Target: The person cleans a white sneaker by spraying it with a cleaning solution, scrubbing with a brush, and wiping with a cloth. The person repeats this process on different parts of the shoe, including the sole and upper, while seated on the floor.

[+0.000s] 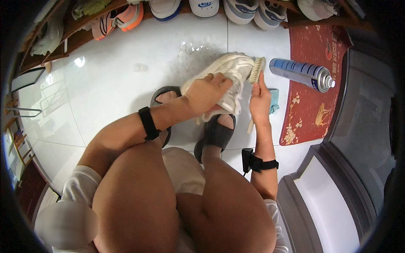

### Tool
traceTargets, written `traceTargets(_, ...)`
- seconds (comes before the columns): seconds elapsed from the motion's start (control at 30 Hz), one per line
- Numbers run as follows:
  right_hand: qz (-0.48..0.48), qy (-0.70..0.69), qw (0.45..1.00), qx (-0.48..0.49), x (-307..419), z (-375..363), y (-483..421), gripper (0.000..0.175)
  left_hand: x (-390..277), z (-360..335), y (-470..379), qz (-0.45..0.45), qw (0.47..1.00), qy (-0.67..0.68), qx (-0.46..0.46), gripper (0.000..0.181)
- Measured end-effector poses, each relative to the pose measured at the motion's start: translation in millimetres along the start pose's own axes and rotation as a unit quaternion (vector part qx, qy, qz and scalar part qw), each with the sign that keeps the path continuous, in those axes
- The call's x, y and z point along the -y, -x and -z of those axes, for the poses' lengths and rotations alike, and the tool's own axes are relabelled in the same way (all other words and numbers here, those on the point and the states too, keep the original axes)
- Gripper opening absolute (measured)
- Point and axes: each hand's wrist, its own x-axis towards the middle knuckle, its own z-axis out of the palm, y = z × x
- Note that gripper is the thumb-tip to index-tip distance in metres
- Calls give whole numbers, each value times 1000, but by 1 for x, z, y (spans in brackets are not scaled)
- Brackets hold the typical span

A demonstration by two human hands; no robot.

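A pale, laced sneaker (232, 68) is tilted over the white tiled floor between and in front of my feet. My left hand (208, 91) grips it at the side, fingers over the upper near the laces. A long-handled scrubbing brush (258, 70) with pale bristles is in my right hand (261, 99), its bristles facing the sneaker's end. Whether the bristles touch the shoe, I cannot tell. Right of the brush lies a blue and silver aerosol can (300, 73) with a white nozzle. A folded teal cloth (273, 100) rests on the floor beside my right hand.
Wet, foamy patches (196, 52) spread on the tiles beyond the sneaker. Wooden racks (79, 33) holding several shoes line the far edge. A red patterned mat (303, 117) lies at the right, beside a dark door frame (338, 139). My feet wear black slippers (218, 132).
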Motion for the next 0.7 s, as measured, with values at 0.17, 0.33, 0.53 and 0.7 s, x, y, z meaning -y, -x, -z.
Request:
traceTargets(0.17, 32, 40, 998, 22, 11, 6, 28, 44, -4, -33, 10, -64, 981, -181, 18, 34)
traceTargets(0.33, 56, 123, 991, 16, 13, 6, 17, 46, -11, -45, 16, -89, 983, -149, 61, 38)
traceTargets(0.53, 54, 122, 991, 31, 22, -6, 17, 50, -2, -44, 13, -73, 987, -94, 109, 40)
traceTargets(0.7, 60, 148, 987, -18, 11, -12, 9, 50, -5, -34, 14, -91, 985, -78, 120, 40)
